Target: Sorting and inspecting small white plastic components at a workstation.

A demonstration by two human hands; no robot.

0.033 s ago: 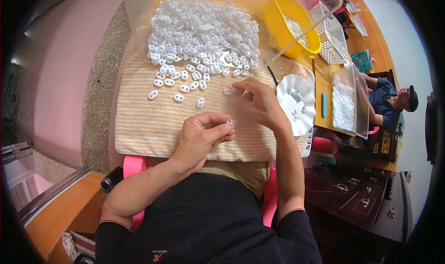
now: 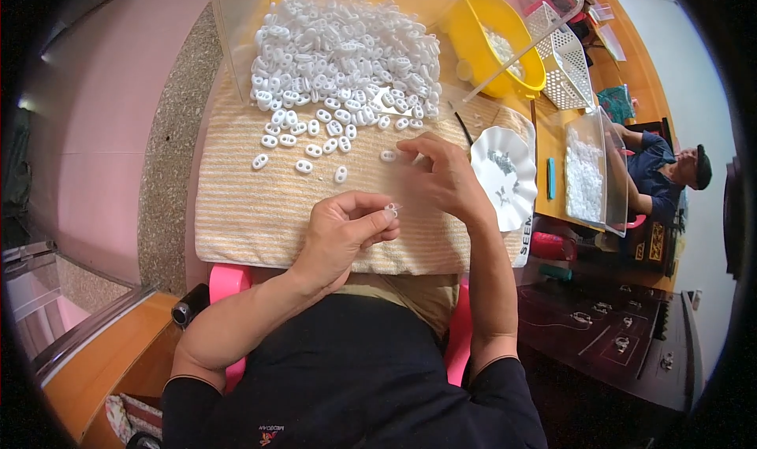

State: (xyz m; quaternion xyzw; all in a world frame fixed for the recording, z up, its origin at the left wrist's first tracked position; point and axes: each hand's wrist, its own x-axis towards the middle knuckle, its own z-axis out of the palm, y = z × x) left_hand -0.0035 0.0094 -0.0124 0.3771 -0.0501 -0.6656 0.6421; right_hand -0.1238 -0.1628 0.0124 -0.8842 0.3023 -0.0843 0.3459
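My left hand (image 2: 347,227) pinches a small whitish plastic piece (image 2: 393,209) between thumb and index finger. Only its tip with a tiny ring shape shows. My right hand (image 2: 436,171) hovers over the towel, partly blurred, its index finger stretched out and apart from the curled lower fingers. I see nothing between them. Right beside that fingertip lies a white oval plastic piece with two holes (image 2: 388,156). Several like it lie loose on the striped towel (image 2: 236,212), in front of a big heap of the same pieces (image 2: 339,55).
A white wavy-rimmed dish (image 2: 482,190) with small grey bits stands right of my right hand, a thin black stick (image 2: 463,126) beside it. Behind are a yellow basin (image 2: 465,23) and a white perforated basket (image 2: 572,74). Another person (image 2: 658,169) sits at the right near a clear bin (image 2: 611,189).
My right hand has shifted very slightly. My left hand and the pieces look the same.
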